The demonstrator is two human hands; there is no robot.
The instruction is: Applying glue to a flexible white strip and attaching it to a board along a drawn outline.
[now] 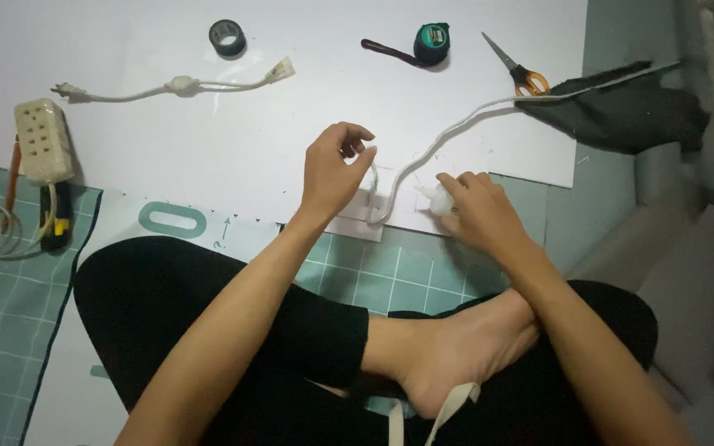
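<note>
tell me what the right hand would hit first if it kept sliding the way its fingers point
The right hand points up and left across the white sheet; it would probably meet the white cord looping beside it first, though depth is unclear.

On the white board [233, 140] lie a roll of black tape [227, 37], a short white plug lead [177, 85], a green tape measure [431, 43] and orange-handled scissors [519, 70], with a cream power strip [41, 139] at its left edge and dark cloth [621, 111] at its right.
</note>
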